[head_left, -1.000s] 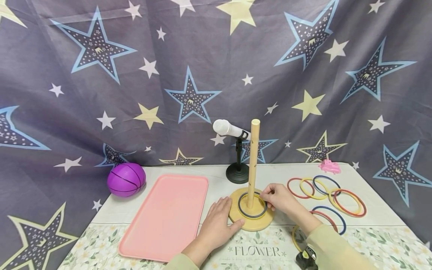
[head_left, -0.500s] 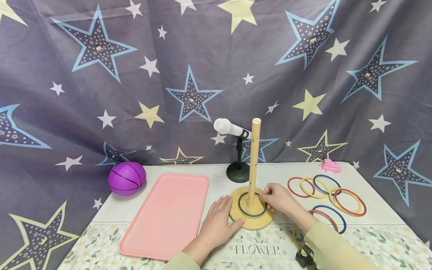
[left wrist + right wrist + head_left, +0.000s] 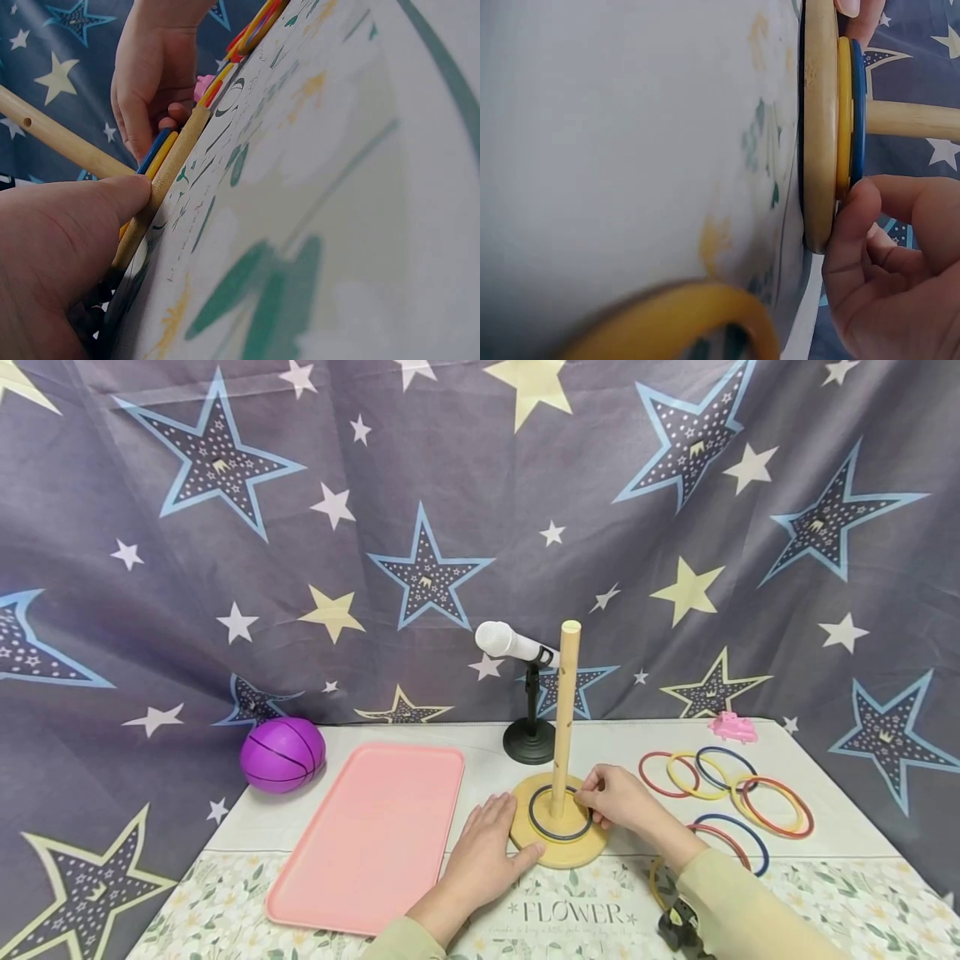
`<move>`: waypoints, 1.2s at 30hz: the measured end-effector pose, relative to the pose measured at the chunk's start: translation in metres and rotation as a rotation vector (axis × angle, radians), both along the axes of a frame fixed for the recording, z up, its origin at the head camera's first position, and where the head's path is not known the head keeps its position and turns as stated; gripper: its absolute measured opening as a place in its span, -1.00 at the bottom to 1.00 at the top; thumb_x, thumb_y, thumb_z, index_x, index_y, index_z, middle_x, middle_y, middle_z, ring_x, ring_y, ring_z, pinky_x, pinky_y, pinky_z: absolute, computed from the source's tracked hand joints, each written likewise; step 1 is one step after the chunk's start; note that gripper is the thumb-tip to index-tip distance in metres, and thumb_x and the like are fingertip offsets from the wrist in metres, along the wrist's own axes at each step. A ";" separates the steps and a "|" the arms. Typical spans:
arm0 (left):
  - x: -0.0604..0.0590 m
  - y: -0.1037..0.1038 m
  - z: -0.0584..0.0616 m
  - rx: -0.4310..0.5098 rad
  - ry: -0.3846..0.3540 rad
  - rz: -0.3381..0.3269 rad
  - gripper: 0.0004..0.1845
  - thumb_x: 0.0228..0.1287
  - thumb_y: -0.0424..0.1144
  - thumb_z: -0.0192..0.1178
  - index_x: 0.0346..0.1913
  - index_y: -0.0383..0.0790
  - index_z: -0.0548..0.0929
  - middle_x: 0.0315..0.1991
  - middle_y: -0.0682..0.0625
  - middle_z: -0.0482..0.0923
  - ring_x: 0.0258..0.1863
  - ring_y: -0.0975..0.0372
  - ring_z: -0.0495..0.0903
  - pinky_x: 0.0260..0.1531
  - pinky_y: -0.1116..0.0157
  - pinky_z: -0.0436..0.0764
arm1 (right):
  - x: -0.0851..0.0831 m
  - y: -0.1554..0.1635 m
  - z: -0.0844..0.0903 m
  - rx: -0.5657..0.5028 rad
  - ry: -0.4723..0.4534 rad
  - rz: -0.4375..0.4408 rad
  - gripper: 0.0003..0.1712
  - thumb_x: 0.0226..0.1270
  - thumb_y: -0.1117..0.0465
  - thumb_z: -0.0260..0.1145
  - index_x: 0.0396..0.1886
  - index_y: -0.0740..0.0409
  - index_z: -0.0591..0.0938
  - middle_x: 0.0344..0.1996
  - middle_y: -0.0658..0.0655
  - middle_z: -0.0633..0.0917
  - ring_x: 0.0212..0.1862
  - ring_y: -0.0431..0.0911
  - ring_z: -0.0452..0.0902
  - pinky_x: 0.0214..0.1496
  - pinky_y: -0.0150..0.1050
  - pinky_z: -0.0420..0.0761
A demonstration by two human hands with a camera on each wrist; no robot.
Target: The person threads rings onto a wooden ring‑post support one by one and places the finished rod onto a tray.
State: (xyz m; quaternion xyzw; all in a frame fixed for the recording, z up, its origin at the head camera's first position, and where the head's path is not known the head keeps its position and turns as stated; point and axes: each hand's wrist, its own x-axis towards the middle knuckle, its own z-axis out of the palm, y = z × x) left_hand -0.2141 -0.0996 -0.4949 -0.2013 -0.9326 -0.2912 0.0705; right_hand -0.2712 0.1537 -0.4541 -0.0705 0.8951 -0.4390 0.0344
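Note:
A round wooden base (image 3: 551, 860) with an upright wooden post (image 3: 566, 718) stands on the table. Around the post's foot lies a blue ring (image 3: 859, 112), stacked over a yellow ring (image 3: 844, 120) against the base. My right hand (image 3: 622, 799) pinches the blue ring at its right side between thumb and finger. At the base's left edge my left hand (image 3: 487, 860) rests with its fingers stretched out, thumb touching the front rim. In the left wrist view the left thumb (image 3: 124, 196) presses near the edge of the base, beside the rings.
Several loose red, yellow and blue rings lie at the right, including a red ring (image 3: 641, 770) and a blue ring (image 3: 763, 852). A pink tray (image 3: 367, 843) and purple ball (image 3: 282, 755) sit left. Behind the post are a microphone (image 3: 506, 641) on a stand and a pink toy (image 3: 732, 727) farther right.

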 end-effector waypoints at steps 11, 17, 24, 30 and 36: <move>0.002 -0.001 0.004 -0.004 -0.030 0.004 -0.06 0.54 0.18 0.34 0.62 -0.51 0.37 0.63 -0.38 0.33 0.67 -0.21 0.23 0.69 -0.18 0.11 | 0.008 0.014 0.005 -0.128 -0.020 0.017 -0.83 0.55 0.25 0.46 -0.13 0.31 0.68 -0.42 0.17 0.69 -0.55 -0.09 0.59 -0.55 -0.26 0.66; 0.003 0.000 0.005 -0.008 -0.027 0.006 -0.05 0.53 0.19 0.34 0.62 -0.52 0.36 0.63 -0.39 0.33 0.68 -0.21 0.23 0.69 -0.17 0.12 | 0.023 0.031 0.014 -0.130 -0.014 0.041 -0.80 0.61 0.25 0.41 0.03 0.32 0.72 -0.29 0.23 0.68 -0.51 -0.06 0.61 -0.50 -0.23 0.66; 0.001 -0.001 0.000 0.012 0.008 0.001 -0.05 0.54 0.21 0.33 0.60 -0.54 0.39 0.61 -0.41 0.35 0.65 -0.25 0.25 0.66 -0.23 0.15 | 0.039 0.053 0.020 -0.097 0.015 0.041 -0.70 0.66 0.21 0.37 0.17 0.35 0.71 -0.31 0.22 0.69 -0.51 -0.05 0.56 -0.50 -0.20 0.61; 0.000 -0.001 0.000 0.012 -0.010 0.004 -0.04 0.53 0.20 0.34 0.61 -0.53 0.37 0.62 -0.39 0.33 0.67 -0.22 0.23 0.69 -0.19 0.11 | 0.049 0.065 0.024 -0.091 -0.008 0.017 -0.69 0.66 0.19 0.39 0.17 0.32 0.72 -0.42 0.20 0.66 -0.53 -0.05 0.52 -0.53 -0.19 0.60; 0.001 -0.001 0.002 -0.015 -0.027 0.009 -0.03 0.54 0.23 0.33 0.63 -0.50 0.36 0.64 -0.38 0.32 0.68 -0.19 0.22 0.70 -0.16 0.11 | 0.059 0.077 0.025 -0.093 -0.032 -0.003 -0.66 0.63 0.15 0.44 0.18 0.29 0.73 -0.50 0.17 0.64 -0.55 -0.09 0.49 -0.58 -0.26 0.56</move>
